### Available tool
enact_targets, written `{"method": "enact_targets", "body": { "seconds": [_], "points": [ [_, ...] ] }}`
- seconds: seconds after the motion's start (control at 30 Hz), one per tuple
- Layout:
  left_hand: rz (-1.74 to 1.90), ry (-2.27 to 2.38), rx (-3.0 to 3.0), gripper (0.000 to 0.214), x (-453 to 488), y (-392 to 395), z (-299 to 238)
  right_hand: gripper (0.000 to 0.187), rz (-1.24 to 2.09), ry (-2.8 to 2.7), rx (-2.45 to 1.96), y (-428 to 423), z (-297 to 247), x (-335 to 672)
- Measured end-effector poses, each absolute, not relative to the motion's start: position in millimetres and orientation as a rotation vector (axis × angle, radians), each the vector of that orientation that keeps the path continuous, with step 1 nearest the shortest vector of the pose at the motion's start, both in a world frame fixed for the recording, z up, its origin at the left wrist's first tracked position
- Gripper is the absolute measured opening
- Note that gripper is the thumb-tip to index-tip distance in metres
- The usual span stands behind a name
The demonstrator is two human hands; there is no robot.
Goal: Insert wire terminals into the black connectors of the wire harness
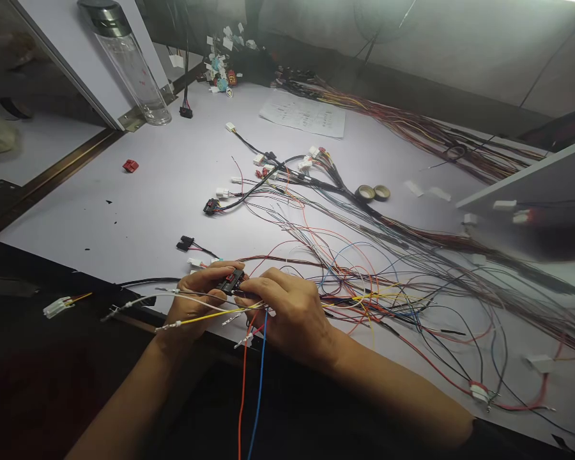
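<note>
Both hands meet near the front edge of the white table. My left hand is closed around a small black connector. My right hand pinches a thin wire at the connector's right end. Loose wires with metal terminals fan out from between the hands: a yellow wire, a white wire, an orange wire and a blue wire hanging toward me. A large tangle of coloured harness wires spreads to the right of my hands.
A clear bottle stands at the back left. A red connector, black connectors, two tape rolls and a printed sheet lie on the table. A white connector sits on the dark front ledge.
</note>
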State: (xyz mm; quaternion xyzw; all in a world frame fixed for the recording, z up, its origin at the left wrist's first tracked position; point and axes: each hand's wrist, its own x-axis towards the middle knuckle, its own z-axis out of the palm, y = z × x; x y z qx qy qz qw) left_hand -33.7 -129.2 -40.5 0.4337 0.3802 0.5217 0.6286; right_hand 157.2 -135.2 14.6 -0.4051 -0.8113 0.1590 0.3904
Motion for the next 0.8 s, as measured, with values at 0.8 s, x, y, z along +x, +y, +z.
{"method": "enact_targets", "body": {
  "seconds": [0.8],
  "points": [
    [1.213, 0.918, 1.027, 0.028, -30.2, -126.9, -36.5, 0.018, 0.405, -1.992, -1.062, -137.5, 6.5, 155.0]
  ]
}}
